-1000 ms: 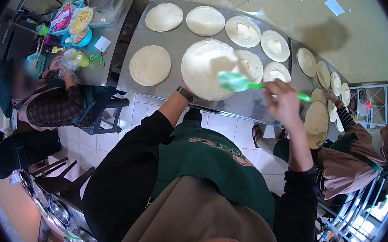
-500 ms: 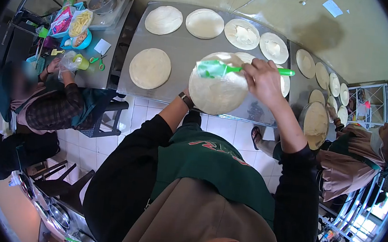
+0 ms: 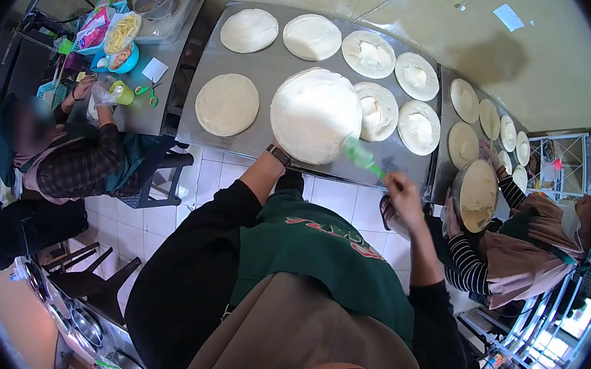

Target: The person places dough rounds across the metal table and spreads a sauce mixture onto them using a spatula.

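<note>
My right hand is closed around the handle of a green spatula, whose blade is smeared with white cream and blurred by motion. The blade is at the lower right edge of a round dough base coated in white spread. That base is raised above the metal table on my left hand, whose fingers are hidden beneath it. Right behind it lies another dough base with a dollop of white spread in its middle. To the left is a smoothly coated round.
More dough rounds lie on the metal table, some with dollops. On the right, a co-worker's hand supports a round pan of pale spread. At left, a gloved co-worker sits by a side table with bowls, scissors and a green cup.
My right hand has swung down and right, bringing the spatula from over the base to its lower right edge. The held base has shifted slightly up-left. The right co-worker's pan hand has appeared.
</note>
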The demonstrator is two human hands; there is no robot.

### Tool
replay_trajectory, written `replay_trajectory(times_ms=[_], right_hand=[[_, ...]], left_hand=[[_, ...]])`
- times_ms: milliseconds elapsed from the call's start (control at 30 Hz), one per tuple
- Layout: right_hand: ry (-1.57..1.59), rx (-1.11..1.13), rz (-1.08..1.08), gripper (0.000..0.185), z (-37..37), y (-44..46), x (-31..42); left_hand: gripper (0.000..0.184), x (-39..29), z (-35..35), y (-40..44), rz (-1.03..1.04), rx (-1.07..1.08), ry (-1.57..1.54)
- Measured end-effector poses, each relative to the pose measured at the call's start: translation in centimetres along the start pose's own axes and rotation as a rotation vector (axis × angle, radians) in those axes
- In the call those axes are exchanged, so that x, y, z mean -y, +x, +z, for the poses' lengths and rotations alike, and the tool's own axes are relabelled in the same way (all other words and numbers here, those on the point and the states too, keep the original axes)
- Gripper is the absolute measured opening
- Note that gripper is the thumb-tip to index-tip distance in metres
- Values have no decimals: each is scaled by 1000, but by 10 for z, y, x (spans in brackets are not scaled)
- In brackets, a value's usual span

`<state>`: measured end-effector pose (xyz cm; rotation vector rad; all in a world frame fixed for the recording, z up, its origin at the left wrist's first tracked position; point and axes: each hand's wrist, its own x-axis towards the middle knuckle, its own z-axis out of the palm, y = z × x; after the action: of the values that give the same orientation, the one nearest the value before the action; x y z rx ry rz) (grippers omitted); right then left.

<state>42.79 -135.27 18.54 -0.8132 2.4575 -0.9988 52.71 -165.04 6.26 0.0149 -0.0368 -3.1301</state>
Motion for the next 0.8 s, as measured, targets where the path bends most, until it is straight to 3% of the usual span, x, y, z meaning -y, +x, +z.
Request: replay_trajectory(times_ms=[67,200,300,367,433,467,500,567,633,733,800], right_hand=[[217,232,48,8,8,-17,8],[482,-11,105,6,24,-5,10],[334,-81,56,6,55,-8,-1],[328,2,9,8,72,-28,-4],[380,258,111,11,68,-47,8],[420,271,143,11,66,-48,11],[422,273,145,11,64,-43,9],[569,32,168,11,60,-24,5],[506,29,172,10,68,-18,0],[502,409,28,8,71,-30,31],[470,293,-9,8,66,-14,37]], left_hand=[[62,-4,-2,-1,0,-14,1],[61,9,-5,7,-29,-44,2],[61,10,-4,25,-35,-53,5],[61,4,-7,22,-17,-58,7],[61,-3,-9,8,1,-73,7],[61,-1,-11,4,6,-81,7],[61,-3,-12,2,9,-90,5],[61,0,-15,4,9,-109,2],[61,3,-17,7,14,-114,5],[61,4,-14,1,37,-112,7],[61,2,-17,2,45,-128,2]])
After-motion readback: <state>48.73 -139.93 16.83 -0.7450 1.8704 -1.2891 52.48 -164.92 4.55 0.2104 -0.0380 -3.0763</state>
